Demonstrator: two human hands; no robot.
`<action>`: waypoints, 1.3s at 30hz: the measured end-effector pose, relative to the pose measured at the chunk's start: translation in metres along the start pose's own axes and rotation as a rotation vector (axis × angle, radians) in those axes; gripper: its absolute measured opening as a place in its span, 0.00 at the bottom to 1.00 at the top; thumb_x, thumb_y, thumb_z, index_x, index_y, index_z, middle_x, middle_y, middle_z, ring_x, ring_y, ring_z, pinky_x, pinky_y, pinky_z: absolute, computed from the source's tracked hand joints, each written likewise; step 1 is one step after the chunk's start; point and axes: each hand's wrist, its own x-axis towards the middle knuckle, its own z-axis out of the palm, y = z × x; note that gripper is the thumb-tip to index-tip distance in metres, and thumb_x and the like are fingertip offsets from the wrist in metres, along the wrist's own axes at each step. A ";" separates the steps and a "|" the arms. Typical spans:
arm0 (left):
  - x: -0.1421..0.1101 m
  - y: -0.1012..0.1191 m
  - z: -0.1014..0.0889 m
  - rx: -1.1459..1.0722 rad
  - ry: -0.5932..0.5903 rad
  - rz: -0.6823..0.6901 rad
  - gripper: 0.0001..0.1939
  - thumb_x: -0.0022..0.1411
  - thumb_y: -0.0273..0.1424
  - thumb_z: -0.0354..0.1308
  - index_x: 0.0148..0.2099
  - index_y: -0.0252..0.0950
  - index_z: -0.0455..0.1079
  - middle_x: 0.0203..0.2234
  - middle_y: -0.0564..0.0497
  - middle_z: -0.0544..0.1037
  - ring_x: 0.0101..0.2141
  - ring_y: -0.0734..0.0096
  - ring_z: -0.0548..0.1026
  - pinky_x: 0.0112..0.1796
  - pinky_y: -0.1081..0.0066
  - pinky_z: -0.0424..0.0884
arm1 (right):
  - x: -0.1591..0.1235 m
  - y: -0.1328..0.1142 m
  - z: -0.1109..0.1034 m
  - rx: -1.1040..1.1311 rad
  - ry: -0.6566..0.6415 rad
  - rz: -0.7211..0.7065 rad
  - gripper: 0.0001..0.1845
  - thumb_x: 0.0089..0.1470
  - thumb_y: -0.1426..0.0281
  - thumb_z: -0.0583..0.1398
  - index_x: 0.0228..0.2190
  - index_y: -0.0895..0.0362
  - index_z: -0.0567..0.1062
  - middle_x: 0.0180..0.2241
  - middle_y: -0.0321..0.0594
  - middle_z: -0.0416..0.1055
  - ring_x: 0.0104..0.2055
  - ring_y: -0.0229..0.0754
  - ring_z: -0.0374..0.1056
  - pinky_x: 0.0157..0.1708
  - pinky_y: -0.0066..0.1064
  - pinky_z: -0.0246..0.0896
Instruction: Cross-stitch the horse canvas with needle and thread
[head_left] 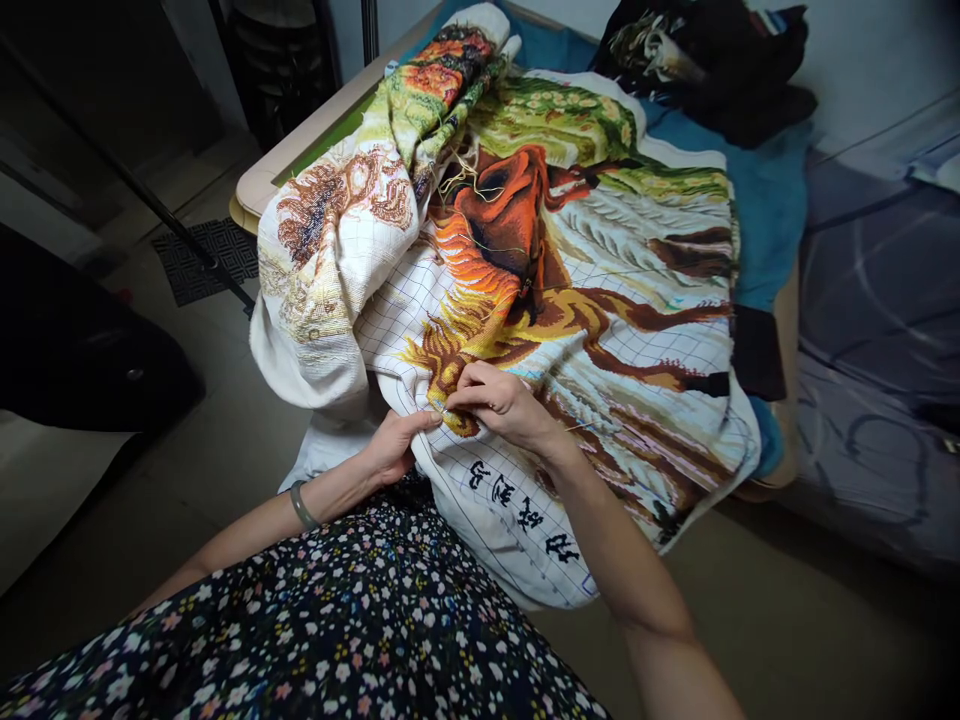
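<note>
A large cross-stitch cloth [562,320] with stitched horses, grass and black characters spreads over the table and down toward my lap. My left hand [397,445] grips the cloth's near edge, thumb on top and the other fingers beneath it. Just right of that thumb, my right hand [499,400] is pinched at the stitched yellow-brown horse head [448,375]. What sits between its fingertips is too small to make out. Loose threads [472,180] lie on the orange part of the picture. The back of the work shows on a folded-over part [330,260] at the left.
Under the cloth stands a table with a pale rim [262,170] and a teal cover [772,210]. A dark heap of fabric or thread [712,70] lies at its far right. Grey patterned fabric [877,370] is on the right. A dark pole [127,170] slants at the left.
</note>
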 end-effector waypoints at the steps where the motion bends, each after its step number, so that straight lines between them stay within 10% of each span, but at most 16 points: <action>1: 0.000 0.000 -0.001 0.000 -0.008 -0.004 0.31 0.42 0.25 0.70 0.52 0.31 0.74 0.36 0.44 0.84 0.40 0.54 0.82 0.48 0.57 0.75 | 0.000 0.000 -0.001 0.016 -0.008 0.004 0.12 0.59 0.79 0.58 0.35 0.57 0.81 0.31 0.39 0.68 0.35 0.39 0.65 0.34 0.30 0.62; 22: 0.002 -0.002 -0.003 -0.011 -0.027 -0.040 0.26 0.42 0.25 0.70 0.47 0.30 0.75 0.35 0.44 0.84 0.42 0.55 0.81 0.51 0.58 0.73 | 0.001 0.002 0.001 -0.013 0.002 -0.024 0.12 0.61 0.77 0.57 0.32 0.55 0.81 0.30 0.39 0.68 0.34 0.38 0.64 0.32 0.30 0.61; 39: -0.001 -0.001 -0.001 -0.049 0.078 -0.075 0.12 0.39 0.30 0.72 0.28 0.30 0.76 0.23 0.53 0.78 0.26 0.74 0.72 0.37 0.72 0.71 | -0.005 -0.067 0.026 -0.840 0.076 -0.002 0.12 0.66 0.75 0.52 0.37 0.59 0.76 0.29 0.45 0.69 0.34 0.44 0.61 0.34 0.36 0.53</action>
